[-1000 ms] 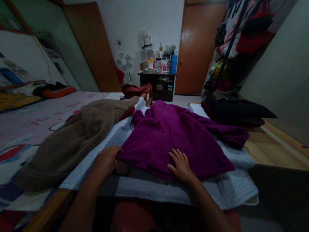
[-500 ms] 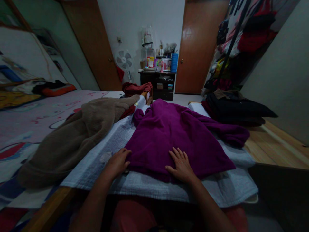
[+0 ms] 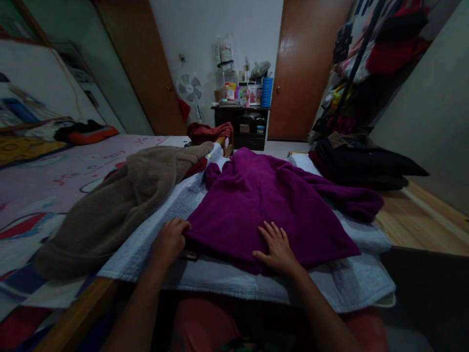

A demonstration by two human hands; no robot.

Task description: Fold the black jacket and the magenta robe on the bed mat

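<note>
A purple long-sleeved fleece top (image 3: 271, 205) lies spread out on a pale blue cloth (image 3: 227, 281), its hem toward me. At the hem's left corner, my left hand (image 3: 170, 242) is closed with the fabric edge pinched in its fingers. My right hand (image 3: 274, 247) rests flat near the middle of the hem, fingers spread on the fabric. One sleeve stretches out to the right; the other is mostly bunched at the far left. A small dark-edged object pokes out from under the hem beside my left hand, too hidden to name.
To the left, a brown fleece garment (image 3: 120, 210) lies over the bed (image 3: 91, 156). Folded dark clothes (image 3: 366, 161) are stacked at the right. A reddish cloth (image 3: 208, 132) sits beyond the top. Farther back stand a fan (image 3: 189, 90) and a dark cabinet (image 3: 240, 129).
My left hand has shifted slightly left and closed on the hem corner, pulling it outward. The right hand stays flat on the fabric. The view has tilted a little.
</note>
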